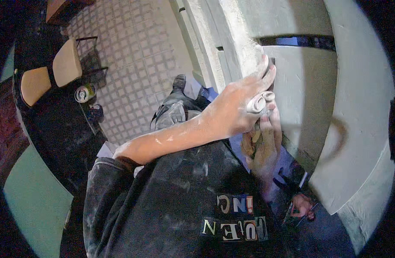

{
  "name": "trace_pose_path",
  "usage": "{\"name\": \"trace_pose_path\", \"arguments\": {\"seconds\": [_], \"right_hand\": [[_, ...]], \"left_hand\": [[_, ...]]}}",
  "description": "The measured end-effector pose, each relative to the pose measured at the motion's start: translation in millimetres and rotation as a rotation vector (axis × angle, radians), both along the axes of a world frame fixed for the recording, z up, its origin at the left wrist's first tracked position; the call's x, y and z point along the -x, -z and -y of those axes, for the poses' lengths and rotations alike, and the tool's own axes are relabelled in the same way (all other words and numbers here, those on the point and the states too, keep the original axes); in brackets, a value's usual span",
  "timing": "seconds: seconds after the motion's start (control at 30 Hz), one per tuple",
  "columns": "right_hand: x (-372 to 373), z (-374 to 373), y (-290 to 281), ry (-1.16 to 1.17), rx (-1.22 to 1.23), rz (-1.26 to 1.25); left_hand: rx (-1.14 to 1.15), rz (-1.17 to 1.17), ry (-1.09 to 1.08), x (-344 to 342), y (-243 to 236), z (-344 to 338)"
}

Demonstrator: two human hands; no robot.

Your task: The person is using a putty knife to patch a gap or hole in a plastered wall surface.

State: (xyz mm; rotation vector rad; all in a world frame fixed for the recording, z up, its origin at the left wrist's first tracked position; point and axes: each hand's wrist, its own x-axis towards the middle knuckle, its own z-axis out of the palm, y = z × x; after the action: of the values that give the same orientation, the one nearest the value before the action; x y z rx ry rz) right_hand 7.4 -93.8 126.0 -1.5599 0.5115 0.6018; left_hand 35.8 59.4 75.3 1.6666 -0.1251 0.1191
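Note:
My left hand (242, 103), dusted with white powder, is at the edge of a pale plastered wall (307, 81). Its upper fingers lie stretched along the edge over a thin dark piece. Below them it grips a rolled white sheet (258, 103), whose curled end sticks out. Just under it my right hand (270, 131) points its fingers upward, fingertips close to the roll and the wall. Behind my left hand part of it is hidden, so what it holds cannot be made out. A brownish piece (251, 144) shows beside its palm.
On the left stand two beige-seated chairs (67, 63) and an open-topped can (84, 93) on a dark surface. Patterned tiles (133, 47) cover the floor. A dark gap (305, 41) crosses the wall. At the lower right is what looks like another person's hand (302, 206).

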Motion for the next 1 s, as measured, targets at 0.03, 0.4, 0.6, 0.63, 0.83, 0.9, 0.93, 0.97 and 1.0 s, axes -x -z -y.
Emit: {"name": "trace_pose_path", "arguments": {"seconds": [0.03, 0.4, 0.6, 0.63, 0.83, 0.9, 0.93, 0.97, 1.0], "right_hand": [[1, 21, 26, -0.102, -0.451, 0.119], [-11, -22, -6, 0.034, -0.238, 0.044], [-8, -20, -12, 0.091, -0.280, -0.022], [-11, -20, -6, 0.051, -0.344, 0.014], [-10, -14, 13, 0.014, -0.107, 0.110], [-21, -22, 7, 0.010, -0.190, 0.076], [-25, -26, 2, 0.018, -0.225, 0.057], [-28, -29, -2, 0.026, -0.261, 0.037], [-28, -32, -5, 0.030, -0.296, 0.018]], "left_hand": [[0.011, 0.020, -0.012, -5, -1, -1], [-0.024, -0.041, -0.034, -8, -4, -9], [0.019, 0.022, 0.007, -5, -6, -10], [0.020, 0.048, -0.031, -8, -2, -9], [0.049, 0.015, -0.005, -4, 1, -8], [0.034, 0.064, -0.029, -7, 5, -6], [0.036, 0.063, -0.024, -11, 5, -7], [0.041, 0.018, -0.022, -17, 3, -11], [0.048, -0.026, -0.024, -21, 3, -13]]}}
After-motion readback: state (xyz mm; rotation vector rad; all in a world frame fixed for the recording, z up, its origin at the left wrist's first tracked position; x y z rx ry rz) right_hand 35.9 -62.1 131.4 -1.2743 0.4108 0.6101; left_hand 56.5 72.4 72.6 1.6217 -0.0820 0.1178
